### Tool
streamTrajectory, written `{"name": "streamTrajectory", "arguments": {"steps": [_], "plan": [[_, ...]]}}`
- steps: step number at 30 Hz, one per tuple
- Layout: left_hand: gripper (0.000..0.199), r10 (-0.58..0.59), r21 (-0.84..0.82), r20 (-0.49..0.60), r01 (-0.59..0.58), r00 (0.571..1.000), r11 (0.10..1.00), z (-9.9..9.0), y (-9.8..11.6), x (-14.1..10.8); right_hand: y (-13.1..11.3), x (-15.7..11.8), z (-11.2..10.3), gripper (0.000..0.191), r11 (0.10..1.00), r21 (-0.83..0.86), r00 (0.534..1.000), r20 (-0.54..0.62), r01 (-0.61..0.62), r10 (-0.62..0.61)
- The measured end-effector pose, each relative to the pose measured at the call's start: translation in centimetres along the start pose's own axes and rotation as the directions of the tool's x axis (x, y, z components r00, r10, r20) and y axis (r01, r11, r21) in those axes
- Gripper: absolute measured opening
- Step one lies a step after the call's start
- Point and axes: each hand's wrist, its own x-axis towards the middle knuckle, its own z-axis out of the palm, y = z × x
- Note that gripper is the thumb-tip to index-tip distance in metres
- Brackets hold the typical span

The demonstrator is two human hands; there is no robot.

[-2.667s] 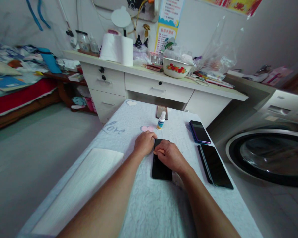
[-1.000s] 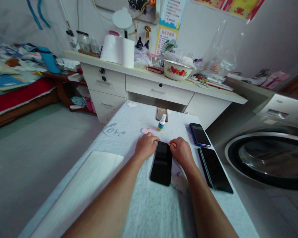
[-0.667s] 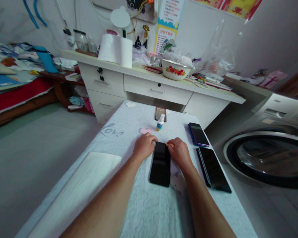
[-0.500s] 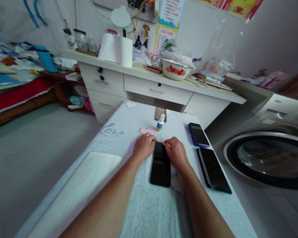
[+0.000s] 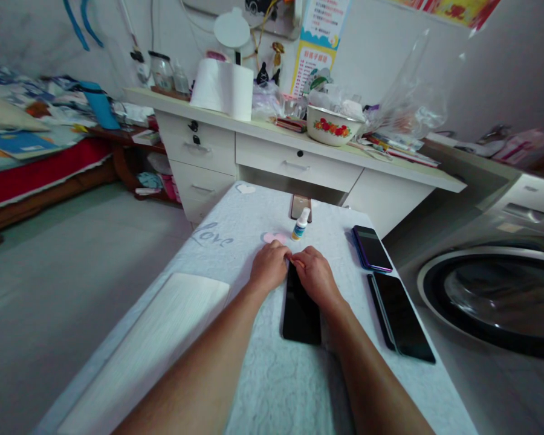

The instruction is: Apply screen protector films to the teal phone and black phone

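A black smartphone lies flat on the cloth-covered table, screen up. At its top edge my left hand is closed, fingertips curled in by the upper left corner. My right hand covers the upper right part of the phone, thumb and fingers pinched together close to the left fingertips. Whatever is between the fingers is too small or hidden to make out. Just beyond the hands stands a small spray bottle with a white cap. Behind it lies another phone with a gold-brown surface.
On the right side of the table lie a purple-edged phone and a larger black device beside a dark slab. A pale board lies along the left. Beyond stand a white desk and, rightward, a washing machine.
My right hand has moved left across the phone's top edge, and both hands' fingertips now meet near its upper left corner. The whole view has shifted slightly.
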Motion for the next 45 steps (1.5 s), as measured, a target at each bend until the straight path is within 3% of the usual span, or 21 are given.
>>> {"name": "streamTrajectory", "arguments": {"steps": [12,20,34,45], "plan": [[0.026,-0.016,-0.053,0.005,0.016,1.000,0.998,-0.2,0.0,-0.1,-1.1,-0.7,-1.6,0.020,0.985,0.124,0.979,0.149,0.120,-0.138],[0.031,-0.015,-0.055,-0.009,0.015,1.000,0.998,-0.1,0.0,-0.1,-1.1,-1.7,-2.9,0.018,0.938,0.337,0.957,0.237,0.081,-0.168],[0.022,-0.026,-0.013,0.012,0.027,1.000,1.000,-0.3,0.2,-0.1,-0.3,-0.3,-0.2,0.020,0.996,0.059,0.998,0.030,0.061,-0.063],[0.025,-0.030,-0.011,0.000,0.030,1.000,1.000,-0.1,0.0,0.0,-0.3,-0.1,0.0,0.022,0.999,0.025,0.999,-0.018,-0.028,0.029]]}}
